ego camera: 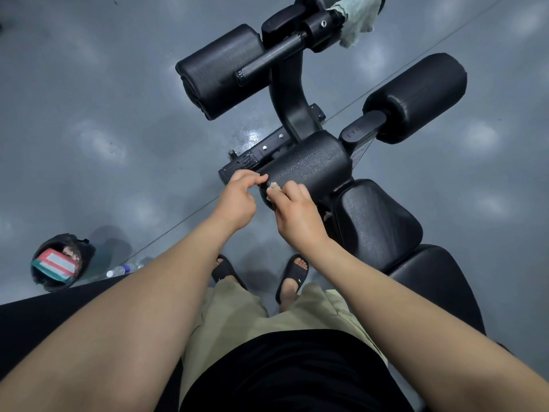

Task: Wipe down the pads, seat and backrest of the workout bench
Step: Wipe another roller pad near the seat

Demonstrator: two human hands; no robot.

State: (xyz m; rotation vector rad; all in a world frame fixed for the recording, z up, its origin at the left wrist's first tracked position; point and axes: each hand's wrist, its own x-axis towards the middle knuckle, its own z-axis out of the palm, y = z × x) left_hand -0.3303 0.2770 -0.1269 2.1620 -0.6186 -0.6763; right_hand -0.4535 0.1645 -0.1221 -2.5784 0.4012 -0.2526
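Note:
The black workout bench stands ahead of me, with its seat [375, 221] at centre right and its backrest [439, 289] lower right. A wet-looking roller pad [309, 168] sits just beyond my hands. My left hand [237, 197] touches this pad's left end with curled fingers. My right hand [294, 209] grips a small beige rag [272, 185] against the same end. Two further roller pads lie beyond, the left one [219, 72] and the right one [421, 96]. A pale green cloth [356, 19] hangs on the bench frame at the top.
Grey glossy floor lies all around. A black bag [59, 263] with a red and green packet stands at lower left, and a clear plastic bottle [124, 269] lies beside it. My feet in black slides [291, 281] stand next to the seat.

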